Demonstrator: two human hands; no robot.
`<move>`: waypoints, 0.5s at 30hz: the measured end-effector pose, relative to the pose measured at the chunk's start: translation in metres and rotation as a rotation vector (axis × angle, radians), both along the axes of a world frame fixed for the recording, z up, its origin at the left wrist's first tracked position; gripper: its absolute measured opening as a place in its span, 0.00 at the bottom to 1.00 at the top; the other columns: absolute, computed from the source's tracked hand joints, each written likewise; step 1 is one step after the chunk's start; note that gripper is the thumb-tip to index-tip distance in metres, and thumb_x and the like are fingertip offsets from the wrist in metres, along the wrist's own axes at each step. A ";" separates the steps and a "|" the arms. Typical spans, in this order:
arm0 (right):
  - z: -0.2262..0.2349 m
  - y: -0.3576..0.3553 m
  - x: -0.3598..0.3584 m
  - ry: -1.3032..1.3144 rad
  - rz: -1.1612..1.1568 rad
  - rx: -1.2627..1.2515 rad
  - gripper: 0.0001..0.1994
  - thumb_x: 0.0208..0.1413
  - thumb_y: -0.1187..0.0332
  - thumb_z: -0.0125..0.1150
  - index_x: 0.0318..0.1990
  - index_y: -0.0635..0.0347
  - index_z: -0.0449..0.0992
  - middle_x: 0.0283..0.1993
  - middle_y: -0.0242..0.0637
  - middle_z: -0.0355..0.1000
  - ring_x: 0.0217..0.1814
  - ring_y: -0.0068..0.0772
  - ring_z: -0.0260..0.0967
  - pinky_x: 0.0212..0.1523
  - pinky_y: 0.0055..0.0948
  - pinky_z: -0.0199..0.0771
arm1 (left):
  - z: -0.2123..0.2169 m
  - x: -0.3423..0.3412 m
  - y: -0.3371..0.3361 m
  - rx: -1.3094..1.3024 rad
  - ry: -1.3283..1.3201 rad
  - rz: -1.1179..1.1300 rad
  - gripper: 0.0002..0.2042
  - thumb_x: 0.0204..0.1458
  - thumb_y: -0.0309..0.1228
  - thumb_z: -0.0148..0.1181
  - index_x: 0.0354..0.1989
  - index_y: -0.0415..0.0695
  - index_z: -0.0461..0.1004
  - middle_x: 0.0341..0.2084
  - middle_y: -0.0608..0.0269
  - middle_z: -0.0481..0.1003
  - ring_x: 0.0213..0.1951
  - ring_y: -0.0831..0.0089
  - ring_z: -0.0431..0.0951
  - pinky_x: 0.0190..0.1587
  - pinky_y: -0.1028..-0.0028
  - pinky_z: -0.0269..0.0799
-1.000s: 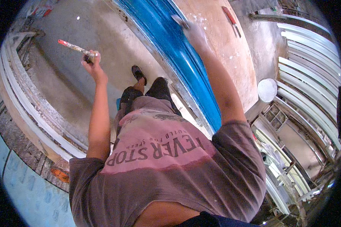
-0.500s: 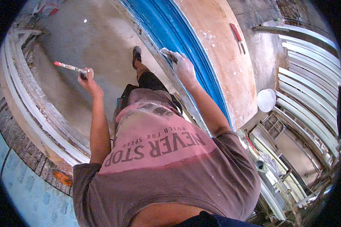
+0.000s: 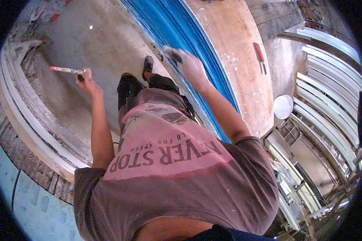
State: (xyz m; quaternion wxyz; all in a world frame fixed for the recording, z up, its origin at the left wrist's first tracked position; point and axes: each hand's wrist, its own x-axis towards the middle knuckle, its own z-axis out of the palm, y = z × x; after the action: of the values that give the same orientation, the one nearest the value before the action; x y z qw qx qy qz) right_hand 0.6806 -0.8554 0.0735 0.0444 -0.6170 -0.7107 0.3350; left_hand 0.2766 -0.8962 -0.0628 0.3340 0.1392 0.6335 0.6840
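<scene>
My left hand (image 3: 87,83) is raised over the floor, closed around one end of a paint-spattered stick (image 3: 66,70) with a red tip. The stick points left and touches nothing. On the other side, my right hand (image 3: 192,69), whitened and smeared by motion, is over the near edge of a long blue ridged moulding (image 3: 219,82). A small dark thing (image 3: 173,55) shows at its fingers, too blurred to name. The moulding runs along the edge of a brownish bench top (image 3: 233,48) spotted with white.
A red-handled tool (image 3: 260,57) lies on the bench top. Beyond its right end stands a round white container (image 3: 283,107), with long white strips (image 3: 330,86) racked behind. At left, a curved ledge (image 3: 30,116) carries white lengths. A light blue panel (image 3: 40,207) fills the lower left.
My right hand has moved up and left along the moulding's edge. My left hand, with the stick, has shifted slightly left and up. A second leg now shows below my body.
</scene>
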 end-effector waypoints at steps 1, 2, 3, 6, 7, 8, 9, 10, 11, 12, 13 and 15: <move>-0.007 0.031 -0.015 0.020 -0.002 0.047 0.22 0.56 0.71 0.53 0.60 0.50 0.73 0.51 0.51 0.75 0.54 0.56 0.72 0.57 0.45 0.71 | -0.002 -0.003 0.018 0.008 -0.001 -0.002 0.24 0.55 0.26 0.64 0.57 0.36 0.60 0.52 0.55 0.69 0.55 0.64 0.70 0.61 0.65 0.66; -0.011 0.051 -0.025 0.041 -0.005 0.089 0.21 0.57 0.70 0.53 0.59 0.51 0.74 0.51 0.52 0.75 0.54 0.57 0.72 0.56 0.45 0.71 | -0.002 -0.003 0.033 0.037 -0.021 -0.023 0.24 0.55 0.26 0.64 0.57 0.36 0.60 0.52 0.55 0.69 0.55 0.64 0.70 0.61 0.65 0.66; -0.004 0.064 -0.031 0.102 -0.028 0.053 0.19 0.58 0.69 0.54 0.57 0.53 0.75 0.48 0.53 0.76 0.53 0.58 0.72 0.55 0.46 0.71 | -0.001 0.000 0.046 0.063 -0.042 -0.042 0.23 0.55 0.26 0.64 0.57 0.37 0.61 0.52 0.55 0.69 0.55 0.64 0.71 0.61 0.65 0.66; -0.019 0.033 -0.002 0.177 -0.098 0.034 0.12 0.61 0.64 0.56 0.46 0.61 0.77 0.33 0.47 0.76 0.38 0.49 0.75 0.42 0.44 0.74 | 0.010 0.013 0.073 0.088 -0.070 -0.140 0.23 0.55 0.26 0.64 0.55 0.38 0.61 0.52 0.56 0.69 0.55 0.66 0.71 0.61 0.65 0.66; -0.019 0.011 0.015 0.166 -0.118 -0.104 0.12 0.61 0.62 0.57 0.43 0.62 0.76 0.30 0.42 0.75 0.34 0.41 0.75 0.39 0.41 0.74 | 0.012 0.017 0.082 0.093 -0.077 -0.151 0.22 0.55 0.26 0.64 0.55 0.38 0.61 0.52 0.56 0.69 0.55 0.66 0.71 0.61 0.65 0.66; -0.008 -0.010 0.025 0.300 -0.375 -0.446 0.12 0.62 0.61 0.58 0.37 0.62 0.75 0.26 0.31 0.72 0.27 0.26 0.69 0.33 0.34 0.72 | 0.011 0.018 0.089 0.098 -0.086 -0.161 0.22 0.55 0.26 0.64 0.55 0.38 0.61 0.52 0.57 0.69 0.55 0.66 0.71 0.61 0.65 0.66; -0.004 -0.034 0.036 0.321 -0.516 -0.534 0.11 0.62 0.61 0.60 0.38 0.60 0.76 0.27 0.26 0.73 0.24 0.22 0.68 0.28 0.32 0.70 | 0.008 0.017 0.093 0.086 -0.096 -0.172 0.22 0.55 0.26 0.64 0.55 0.38 0.61 0.52 0.57 0.69 0.55 0.66 0.71 0.62 0.65 0.66; -0.005 -0.047 0.033 0.314 -0.568 -0.520 0.12 0.61 0.60 0.60 0.41 0.61 0.76 0.27 0.30 0.74 0.26 0.26 0.70 0.31 0.34 0.71 | 0.006 0.017 0.100 0.075 -0.107 -0.194 0.22 0.55 0.26 0.64 0.55 0.38 0.62 0.52 0.57 0.69 0.55 0.67 0.71 0.62 0.66 0.65; -0.009 -0.052 0.031 0.310 -0.590 -0.506 0.14 0.60 0.60 0.60 0.45 0.62 0.77 0.27 0.34 0.74 0.28 0.30 0.72 0.34 0.36 0.72 | 0.005 0.014 0.102 0.072 -0.106 -0.191 0.22 0.55 0.27 0.64 0.55 0.38 0.62 0.51 0.57 0.70 0.55 0.67 0.71 0.62 0.66 0.65; -0.011 -0.057 0.029 0.305 -0.640 -0.494 0.16 0.59 0.60 0.60 0.48 0.63 0.77 0.27 0.39 0.75 0.30 0.34 0.75 0.36 0.38 0.74 | 0.005 0.014 0.108 0.057 -0.109 -0.206 0.22 0.55 0.27 0.64 0.55 0.38 0.62 0.51 0.57 0.70 0.55 0.67 0.71 0.62 0.66 0.65; -0.021 -0.048 0.019 0.175 -0.529 -0.313 0.15 0.60 0.59 0.60 0.44 0.62 0.78 0.27 0.39 0.75 0.26 0.33 0.74 0.32 0.35 0.74 | 0.005 0.018 0.115 0.042 -0.118 -0.234 0.22 0.55 0.27 0.64 0.55 0.38 0.62 0.51 0.57 0.70 0.55 0.67 0.71 0.62 0.65 0.64; -0.040 -0.008 -0.014 0.215 -0.528 -0.215 0.15 0.60 0.57 0.60 0.39 0.63 0.78 0.26 0.39 0.76 0.26 0.34 0.75 0.31 0.34 0.74 | 0.004 0.023 0.130 0.011 -0.123 -0.312 0.22 0.55 0.27 0.63 0.55 0.38 0.62 0.51 0.57 0.70 0.55 0.67 0.70 0.63 0.65 0.64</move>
State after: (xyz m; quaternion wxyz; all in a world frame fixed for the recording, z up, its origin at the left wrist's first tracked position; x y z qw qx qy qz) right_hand 0.6667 -0.8632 0.0336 0.1392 -0.7424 -0.4774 0.4489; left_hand 0.2996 -0.7663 -0.0587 0.4737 0.1954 0.5788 0.6343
